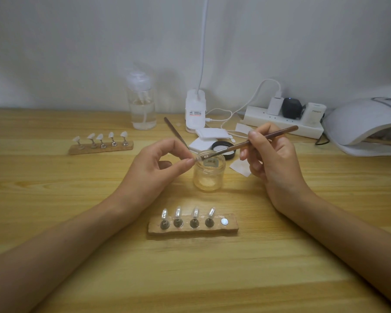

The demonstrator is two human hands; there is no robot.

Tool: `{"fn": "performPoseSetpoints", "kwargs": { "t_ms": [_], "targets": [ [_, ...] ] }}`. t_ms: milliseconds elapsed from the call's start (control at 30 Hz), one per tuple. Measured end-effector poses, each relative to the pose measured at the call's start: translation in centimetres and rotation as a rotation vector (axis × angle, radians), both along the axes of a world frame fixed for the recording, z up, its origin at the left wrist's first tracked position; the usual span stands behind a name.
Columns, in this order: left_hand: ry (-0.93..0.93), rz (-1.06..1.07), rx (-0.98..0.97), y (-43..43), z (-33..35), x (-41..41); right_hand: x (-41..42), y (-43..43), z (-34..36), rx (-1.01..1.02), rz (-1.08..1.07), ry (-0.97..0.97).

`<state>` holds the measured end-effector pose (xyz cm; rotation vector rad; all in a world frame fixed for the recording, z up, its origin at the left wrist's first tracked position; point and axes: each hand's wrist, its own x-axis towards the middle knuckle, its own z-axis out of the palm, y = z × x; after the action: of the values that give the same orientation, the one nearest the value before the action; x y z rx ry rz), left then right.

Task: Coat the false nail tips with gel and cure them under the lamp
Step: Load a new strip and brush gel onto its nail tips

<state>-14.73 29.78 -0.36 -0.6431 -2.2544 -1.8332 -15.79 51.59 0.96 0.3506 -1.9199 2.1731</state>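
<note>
A single false nail tip [198,158] is pinched between the thumb and forefinger of the left hand [154,170], with the remaining fingers loosely curled. It is held just above the left rim of the glass jar [209,177], near the middle of the worktop [54,222]. The brush [269,138] is gripped pen-fashion by the right hand [275,161]. Its long axis slopes from far right down to near left, so the bristle end meets the tip from the right, over the jar mouth. Contact appears to be made, though it is too small to be certain. The stroke is judged to fall to the right hand, the left merely steadying.

The jar is round, of thick clear glass, with pale gel at the bottom. The brush shaft is thin, brown and smooth. The tip is small, curved and translucent.

Toward the near edge lies a rough, cork-like holder [231,224] carrying four glossy translucent tips on dark metal stands, with a bare silver disc [224,221] at its right end. The lamp [361,123], white, smooth and domed, sits at the far right edge.
</note>
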Motion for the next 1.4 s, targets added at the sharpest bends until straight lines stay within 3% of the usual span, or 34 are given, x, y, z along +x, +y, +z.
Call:
{"fn": "performPoseSetpoints", "kwargs": {
  "t_ms": [1400],
  "targets": [
    [0.023, -0.013, -0.001, -0.13, -0.01, -0.03, -0.28, -0.04, 0.03, 0.001, 0.023, -0.026]
  ]
}}
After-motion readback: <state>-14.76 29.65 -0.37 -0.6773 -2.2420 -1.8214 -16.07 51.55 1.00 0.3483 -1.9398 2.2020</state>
